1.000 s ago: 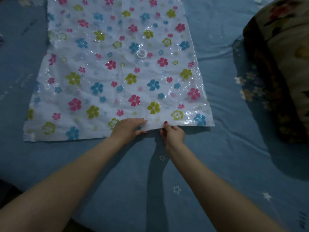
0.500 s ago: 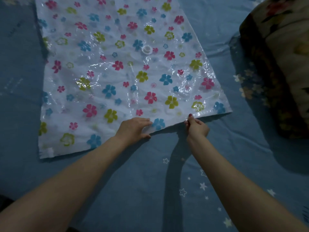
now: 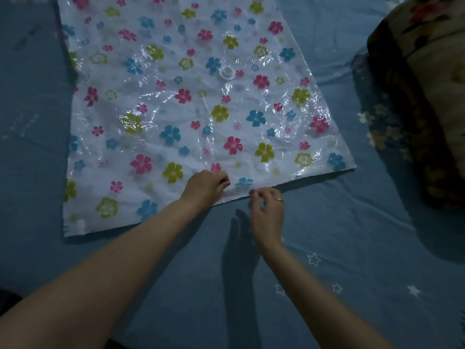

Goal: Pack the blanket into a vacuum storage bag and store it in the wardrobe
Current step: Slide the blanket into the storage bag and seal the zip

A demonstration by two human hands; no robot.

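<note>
this looks like a bedroom in a home, seen in dim light. the whole surface is a bed covered by a soft blue sheet (image 3: pixel 339 248) printed with small white stars, creased and giving as fabric over a mattress does. a flower-printed vacuum bag (image 3: pixel 176 109) with a round valve (image 3: pixel 227 72) lies flat on it, a household storage item. at the right edge sits a bulky folded blanket (image 3: pixel 427 84) in a dark floral pattern.
</note>
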